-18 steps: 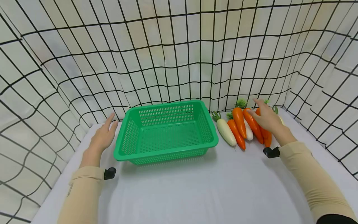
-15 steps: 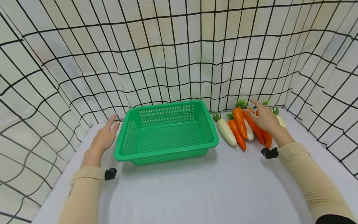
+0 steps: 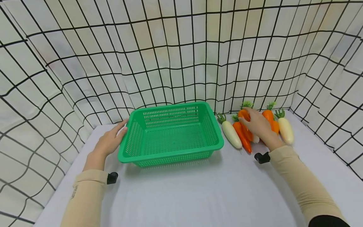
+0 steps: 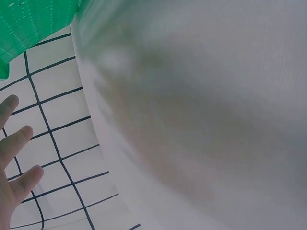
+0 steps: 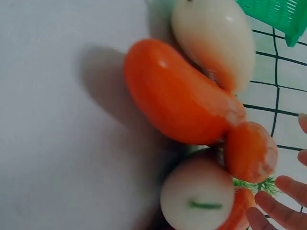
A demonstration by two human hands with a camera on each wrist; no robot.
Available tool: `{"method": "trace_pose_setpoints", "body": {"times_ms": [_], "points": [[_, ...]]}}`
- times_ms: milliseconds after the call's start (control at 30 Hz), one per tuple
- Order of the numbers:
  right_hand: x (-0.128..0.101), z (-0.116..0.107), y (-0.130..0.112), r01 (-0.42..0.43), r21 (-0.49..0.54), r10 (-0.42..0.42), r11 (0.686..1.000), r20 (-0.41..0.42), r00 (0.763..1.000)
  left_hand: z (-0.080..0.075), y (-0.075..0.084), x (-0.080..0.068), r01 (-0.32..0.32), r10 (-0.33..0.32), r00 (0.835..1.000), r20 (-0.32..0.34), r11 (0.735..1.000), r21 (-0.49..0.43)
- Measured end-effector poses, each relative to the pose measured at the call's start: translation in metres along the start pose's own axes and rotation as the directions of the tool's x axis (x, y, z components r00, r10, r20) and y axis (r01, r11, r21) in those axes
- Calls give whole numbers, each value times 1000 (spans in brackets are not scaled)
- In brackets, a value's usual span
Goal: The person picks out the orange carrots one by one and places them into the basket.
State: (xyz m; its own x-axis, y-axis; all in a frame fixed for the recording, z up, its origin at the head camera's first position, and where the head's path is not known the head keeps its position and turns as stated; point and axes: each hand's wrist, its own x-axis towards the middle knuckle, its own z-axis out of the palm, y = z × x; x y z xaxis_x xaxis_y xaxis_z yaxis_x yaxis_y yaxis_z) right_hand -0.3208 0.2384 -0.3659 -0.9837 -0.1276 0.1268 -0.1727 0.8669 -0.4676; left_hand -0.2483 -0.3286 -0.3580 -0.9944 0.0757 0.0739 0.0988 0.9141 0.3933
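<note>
My left hand [image 3: 107,143] is at the left side of a green plastic basket [image 3: 171,157], its outstretched fingertips right at the rim. In the left wrist view its fingers [image 4: 17,143] are spread, below the basket's corner [image 4: 36,26]. Over the pile of vegetables reaches my right hand [image 3: 257,123], thumb and fingers spread over an orange carrot [image 3: 243,114]. The right wrist view shows its fingers [image 5: 290,189] apart, beside carrots [image 5: 252,151] and a white radish [image 5: 196,191]. Another carrot [image 3: 242,137] lies slanted, partly under the pile.
A white radish [image 3: 232,135] with a green top lies between basket and carrots. Farther right are another carrot [image 3: 267,114] and a second radish [image 3: 285,130]. Black grid panels [image 3: 195,63] backed with white cloth enclose the white tabletop [image 3: 181,192] behind and at the sides.
My right hand has moved left, from the right-hand carrots to the middle ones, uncovering the far-right radish. My left hand has shifted right, up to the basket's rim.
</note>
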Motion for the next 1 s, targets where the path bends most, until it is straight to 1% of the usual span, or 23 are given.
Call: {"method": "trace_pose_setpoints", "body": {"times_ms": [167, 233, 367, 533, 767, 900, 1000], "points": [[5, 14, 4, 1, -37, 0, 999, 15, 1000, -3, -1, 0, -38, 38, 998, 50, 999, -10], [6, 17, 4, -3, -38, 4, 999, 23, 1000, -4, -2, 0, -50, 52, 996, 72, 999, -21], [7, 21, 2, -19, -40, 20, 999, 24, 999, -3, -4, 0, -58, 64, 993, 100, 997, -53], [9, 24, -1, -35, -31, 36, 999, 12, 999, -3, -4, -1, -64, 72, 992, 104, 995, -76], [9, 26, -2, -44, -11, 44, 999, -6, 999, -4, -4, -1, -59, 66, 993, 96, 995, -77], [8, 26, 0, -40, 17, 40, 999, -28, 999, -3, -5, -1, -69, 75, 994, 80, 995, -69], [7, 25, 1, -33, 58, 35, 998, -50, 998, -3, -5, -1, -76, 80, 995, 67, 995, -60]]}}
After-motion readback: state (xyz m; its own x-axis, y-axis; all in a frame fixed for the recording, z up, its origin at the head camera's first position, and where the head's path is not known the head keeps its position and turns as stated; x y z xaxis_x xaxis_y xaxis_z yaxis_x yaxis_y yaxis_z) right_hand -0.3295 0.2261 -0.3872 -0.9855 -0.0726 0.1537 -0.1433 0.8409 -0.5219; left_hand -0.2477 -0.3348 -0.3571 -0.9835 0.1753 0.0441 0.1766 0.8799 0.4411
